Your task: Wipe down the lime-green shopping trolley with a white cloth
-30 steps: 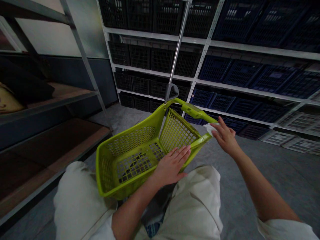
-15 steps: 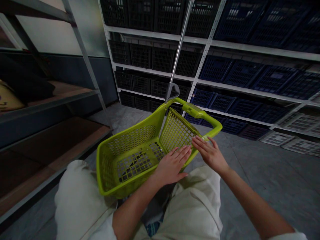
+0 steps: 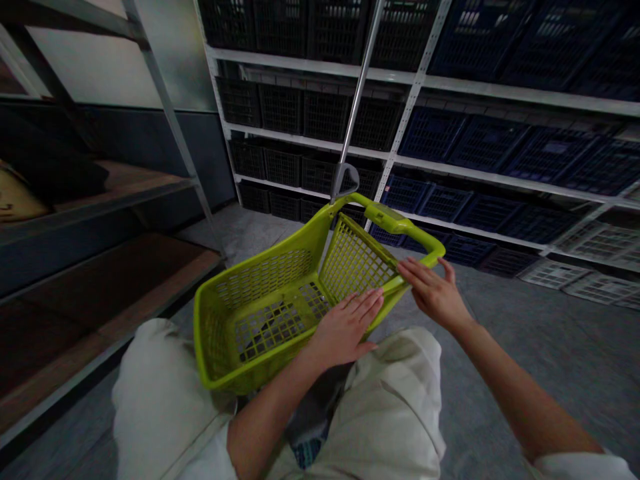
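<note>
Lime-green plastic shopping basket (image 3: 265, 280), perforated walls & floor, lies across your lap: near corner over your cream trousers (image 3: 160, 393), far end tipped up toward the shelving. Exact contact w/ your legs partly hidden.

Handling (judged): light, stiff overall but thin-walled; mesh likely to flex under a point load, smooth rim possibly slick. Best hold: moulded grip (image 3: 385, 219) at far end, w/ its darker inset pad, or the thick rim; avoid the mesh.

L hand (image 3: 345, 327): flat, palm down, fingers slightly spread, pressed on the near side rim; no pinch. R hand (image 3: 435, 293): fingers loosely spread, tips on the right rim close to the grip, thumb raised clear; no pinch, no wrap.

Steel pole (image 3: 361, 87) rises from grey plastic bracket (image 3: 345, 181), apparently fixed at the basket's far corner. Beyond: white steel rack (image 3: 413, 87) holding black crates (image 3: 280, 110) at L & navy crates (image 3: 433, 133) at R; white crates (image 3: 553, 273) sit low at R, by grey floor (image 3: 550, 373). Far L: wooden shelf boards (image 3: 100, 313) in a grey metal frame (image 3: 170, 127), w/ a yellowish bag (image 3: 15, 197) on the upper board.
</note>
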A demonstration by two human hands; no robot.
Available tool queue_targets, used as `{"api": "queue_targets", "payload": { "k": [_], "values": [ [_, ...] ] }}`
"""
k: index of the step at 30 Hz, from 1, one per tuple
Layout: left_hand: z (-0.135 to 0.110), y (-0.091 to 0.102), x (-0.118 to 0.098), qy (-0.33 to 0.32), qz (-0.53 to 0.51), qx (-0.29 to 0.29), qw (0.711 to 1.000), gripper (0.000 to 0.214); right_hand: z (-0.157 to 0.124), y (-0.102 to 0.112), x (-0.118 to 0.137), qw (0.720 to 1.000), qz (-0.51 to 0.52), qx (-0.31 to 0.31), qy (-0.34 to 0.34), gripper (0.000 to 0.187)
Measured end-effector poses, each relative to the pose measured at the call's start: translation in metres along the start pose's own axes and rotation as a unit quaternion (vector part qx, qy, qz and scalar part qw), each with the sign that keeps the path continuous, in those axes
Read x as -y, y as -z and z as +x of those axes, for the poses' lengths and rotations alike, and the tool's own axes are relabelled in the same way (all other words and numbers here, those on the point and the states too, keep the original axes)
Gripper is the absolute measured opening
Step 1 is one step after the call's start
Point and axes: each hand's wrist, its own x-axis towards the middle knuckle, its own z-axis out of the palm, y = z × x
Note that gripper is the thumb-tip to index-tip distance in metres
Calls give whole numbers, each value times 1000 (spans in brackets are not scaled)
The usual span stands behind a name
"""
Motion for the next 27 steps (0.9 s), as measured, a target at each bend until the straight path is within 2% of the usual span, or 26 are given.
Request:
{"api": "queue_targets", "payload": {
  "k": [2, 4, 6, 8, 10, 13, 16, 18, 20, 22, 24, 25, 27],
  "values": [
    [0, 0, 0, 0, 0, -2, 1000, 91, 0, -4, -22, 998, -28, -26, -46, 59],
    [0, -2, 0, -1, 1, -3, 1000, 91, 0, -9, -25, 996, -33, -43, -70, 61],
    [0, -3, 0, -1, 4, -5, 1000, 91, -2, -11, -9, 998, -10, -39, -51, 65],
    [0, -3, 0, 1, 6, -7, 1000, 90, -5, -10, 14, 1000, 19, -9, -6, 68],
    [0, -2, 0, 2, 4, -8, 1000, 90, -7, -6, 25, 999, 32, 28, 31, 69],
    [-1, -1, 0, -3, -2, -9, 1000, 89, -7, -3, 3, 999, 23, 32, 29, 70],
    [-1, -1, 1, -5, -8, -11, 1000, 89, -3, -7, -34, 999, -4, -22, -41, 68],
    [-1, -1, 1, -3, -10, -11, 1000, 89, -1, -11, -38, 996, -9, -55, -74, 65],
    [0, -1, 1, 0, -8, -11, 1000, 88, -1, -14, -21, 997, 14, -55, -60, 63],
    [0, -1, 0, 0, -6, -11, 1000, 88, -3, -13, 4, 998, 46, -26, -19, 64],
    [0, -1, 0, 0, -4, -9, 1000, 89, -6, -9, 17, 998, 65, 16, 19, 66],
    [0, 0, 0, -2, -5, -8, 1000, 89, -8, -6, 16, 997, 68, 32, 32, 67],
    [-1, 0, 0, -4, -8, -7, 1000, 90, -9, -3, -3, 997, 60, 41, 40, 69]
  ]
}}
